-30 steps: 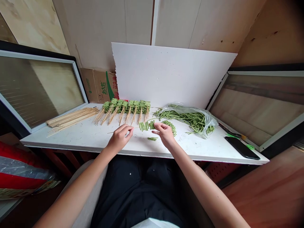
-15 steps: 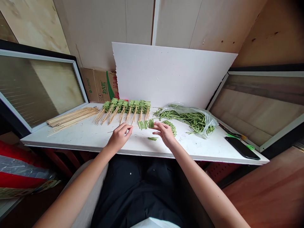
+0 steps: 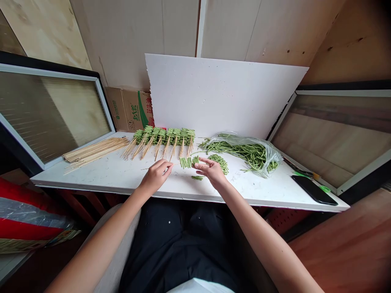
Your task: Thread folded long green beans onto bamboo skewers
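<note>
My left hand [image 3: 156,176] pinches a thin wooden skewer near its left end, above the front of the white table. Short cut green bean pieces [image 3: 185,162] sit side by side along the skewer. At their right end, my right hand [image 3: 211,171] closes thumb and fingers around the last pieces. A few loose cut bean pieces [image 3: 198,178] lie on the table just below. Beside the right hand is a pile of cut green beans [image 3: 219,162]. Behind the hands, finished bean skewers [image 3: 174,136] are stacked in a row with their sticks toward me.
Bare skewers [image 3: 94,152] lie in a bundle at the left of the white table [image 3: 122,179]. A clear plastic bag of long green beans [image 3: 250,154] is at the right, near a black phone [image 3: 314,189]. A cardboard box [image 3: 130,108] and a white board [image 3: 226,93] stand behind.
My right hand's fingers have closed further over the right-hand bean pieces, with the thumb now across them. The left hand keeps its pinch; the view has shifted slightly.
</note>
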A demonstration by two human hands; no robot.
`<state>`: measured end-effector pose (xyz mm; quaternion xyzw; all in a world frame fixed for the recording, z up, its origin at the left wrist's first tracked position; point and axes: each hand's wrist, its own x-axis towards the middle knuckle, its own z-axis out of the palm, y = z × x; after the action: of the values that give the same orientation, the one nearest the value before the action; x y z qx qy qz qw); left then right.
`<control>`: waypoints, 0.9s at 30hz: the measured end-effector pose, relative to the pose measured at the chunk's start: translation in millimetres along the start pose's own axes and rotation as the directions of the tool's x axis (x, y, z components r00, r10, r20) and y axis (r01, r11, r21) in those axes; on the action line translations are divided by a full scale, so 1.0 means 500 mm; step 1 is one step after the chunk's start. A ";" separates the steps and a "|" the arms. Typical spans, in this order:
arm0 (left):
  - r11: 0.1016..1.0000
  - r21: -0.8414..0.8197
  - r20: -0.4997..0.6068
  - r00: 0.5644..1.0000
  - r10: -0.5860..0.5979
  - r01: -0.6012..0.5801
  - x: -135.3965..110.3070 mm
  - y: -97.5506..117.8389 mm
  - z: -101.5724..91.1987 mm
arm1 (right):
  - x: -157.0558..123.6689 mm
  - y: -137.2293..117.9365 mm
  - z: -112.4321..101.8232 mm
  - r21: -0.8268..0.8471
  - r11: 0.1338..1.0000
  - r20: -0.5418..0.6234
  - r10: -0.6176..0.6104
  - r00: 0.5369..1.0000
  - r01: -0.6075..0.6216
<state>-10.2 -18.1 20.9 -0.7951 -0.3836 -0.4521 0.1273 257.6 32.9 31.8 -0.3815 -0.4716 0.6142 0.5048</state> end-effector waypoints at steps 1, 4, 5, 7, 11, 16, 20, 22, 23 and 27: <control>1.000 -0.003 0.010 1.000 0.000 0.000 -0.001 -0.002 0.001 | 0.002 0.001 -0.002 0.006 1.000 0.012 0.015 1.000 -0.015; 1.000 -0.003 0.027 1.000 -0.001 0.001 -0.003 -0.006 0.002 | 0.006 0.000 -0.008 0.010 0.999 0.060 0.043 0.997 -0.043; 1.000 -0.002 0.026 1.000 -0.003 0.003 -0.003 -0.007 0.002 | 0.006 -0.001 -0.010 0.007 0.999 0.076 0.046 0.996 -0.047; 1.000 -0.003 0.020 1.000 -0.006 0.006 -0.003 -0.007 0.003 | 0.006 -0.003 -0.010 -0.007 0.999 0.098 0.042 0.994 -0.042; 1.000 0.000 0.012 1.000 0.003 -0.003 -0.004 -0.005 0.005 | 0.003 -0.003 -0.007 -0.028 0.999 0.072 0.034 0.997 -0.032; 0.999 0.002 -0.020 0.999 0.051 -0.051 -0.005 -0.003 0.006 | 0.002 -0.010 -0.009 -0.065 0.997 0.018 0.043 0.999 -0.042; 0.990 0.055 -0.024 0.991 0.133 -0.132 -0.006 -0.005 0.005 | -0.005 -0.027 -0.009 -0.099 0.992 0.001 0.085 0.996 -0.085; 0.984 0.079 -0.018 0.987 0.162 -0.160 -0.007 -0.005 0.003 | -0.009 -0.034 -0.008 -0.110 0.990 -0.018 0.082 0.996 -0.084; 0.981 0.088 -0.019 0.985 0.173 -0.171 -0.007 -0.005 0.003 | -0.011 -0.035 -0.007 -0.108 0.991 -0.023 0.079 0.997 -0.081; 0.978 0.102 -0.036 0.982 0.185 -0.180 -0.005 0.000 0.000 | -0.011 -0.034 -0.007 -0.044 0.996 0.001 0.083 0.997 -0.083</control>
<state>-10.6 -19.3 18.8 -0.8093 -0.3276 -0.4372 0.2158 266.3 28.7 47.1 -0.4109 -0.4695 0.6248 0.4694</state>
